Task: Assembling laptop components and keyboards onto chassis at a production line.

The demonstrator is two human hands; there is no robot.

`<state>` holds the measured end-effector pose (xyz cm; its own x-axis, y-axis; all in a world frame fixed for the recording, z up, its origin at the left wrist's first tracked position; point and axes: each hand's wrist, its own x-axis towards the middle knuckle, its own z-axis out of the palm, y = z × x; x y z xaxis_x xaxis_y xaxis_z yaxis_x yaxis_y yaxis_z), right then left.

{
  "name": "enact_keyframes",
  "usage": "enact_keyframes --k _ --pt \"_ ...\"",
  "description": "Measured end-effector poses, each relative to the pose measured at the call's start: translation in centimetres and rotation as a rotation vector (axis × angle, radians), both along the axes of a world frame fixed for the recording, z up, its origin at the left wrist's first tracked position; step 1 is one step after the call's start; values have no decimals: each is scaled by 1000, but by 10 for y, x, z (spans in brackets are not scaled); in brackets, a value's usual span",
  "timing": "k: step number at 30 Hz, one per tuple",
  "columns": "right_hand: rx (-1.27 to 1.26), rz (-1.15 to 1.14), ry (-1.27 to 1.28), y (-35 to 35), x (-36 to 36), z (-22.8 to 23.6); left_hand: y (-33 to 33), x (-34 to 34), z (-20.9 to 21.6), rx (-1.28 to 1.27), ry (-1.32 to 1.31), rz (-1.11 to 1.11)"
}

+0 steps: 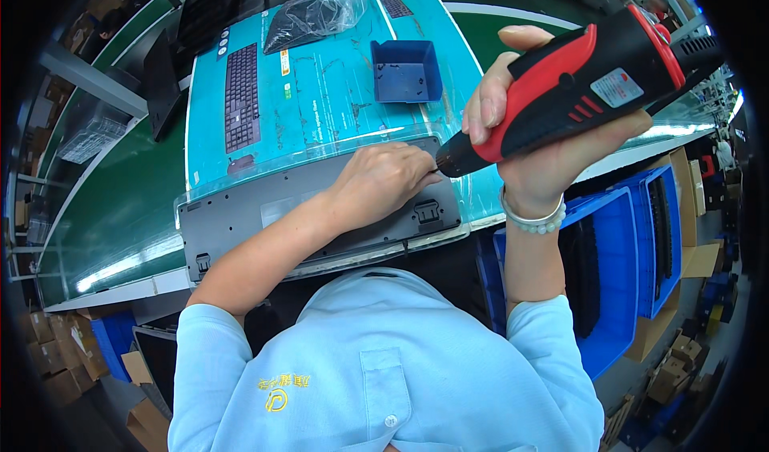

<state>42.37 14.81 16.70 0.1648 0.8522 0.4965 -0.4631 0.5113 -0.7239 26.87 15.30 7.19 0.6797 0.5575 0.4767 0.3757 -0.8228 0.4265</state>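
Observation:
My right hand [545,151] is wrapped round a red and black electric screwdriver [553,91], its nose pointing down and left. The tool's tip comes to the right end of a dark grey keyboard [320,215], which lies underside up with its flip-out feet and screw holes showing. My left hand [388,178] rests on that end of the keyboard, fingers pinched together right beside the tip. What they hold, if anything, is too small to make out. Beyond the hands, a small dark blue tray [406,99] holds several tiny dark pieces, perhaps screws.
Under the keyboard lies a teal printed mat [320,99] on the green bench [128,219]. A dark item in a clear plastic bag [316,15] sits at the far side. Blue crates [617,276] with dark keyboards stand at the right. Cardboard boxes [60,356] are at the lower left.

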Motion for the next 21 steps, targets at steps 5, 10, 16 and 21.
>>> enact_keyframes --k 5,10,16,21 --pt "-49 18 8 -14 1 -2 -10 -4 -3 -9 -11 -63" --pt "-130 -31 -51 -25 9 -17 -4 -19 -10 -72 -63 -91" --pt "-141 -76 -117 -30 10 -35 -4 -23 -30 -535 -253 44" --pt "-115 -59 -135 -30 9 -45 -6 -21 -31 -727 -312 97"
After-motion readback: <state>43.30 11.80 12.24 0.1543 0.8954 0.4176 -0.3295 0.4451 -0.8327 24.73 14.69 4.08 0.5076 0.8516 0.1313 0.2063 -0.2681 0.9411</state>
